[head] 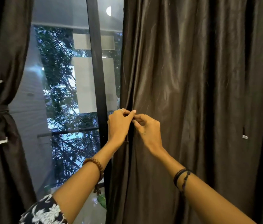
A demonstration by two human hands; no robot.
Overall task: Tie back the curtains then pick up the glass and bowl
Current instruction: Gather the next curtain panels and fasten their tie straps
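Observation:
A dark brown right curtain (pixel 192 94) hangs loose and fills the right half of the view. My left hand (pixel 118 125) and my right hand (pixel 147 128) meet at its left edge, both pinching a dark fabric strip or fold (pixel 128 139) that hangs down between them. The left curtain (pixel 3 46) is gathered at its middle by a knotted dark tie (pixel 0 110). A second dark strap with a white tag (pixel 244 135) dangles on the right curtain. No glass or bowl is in view.
A black window frame post (pixel 96 62) stands just left of my hands. Through the pane I see trees and a balcony railing (pixel 69 133). A green leaf (pixel 101 201) lies low near the floor.

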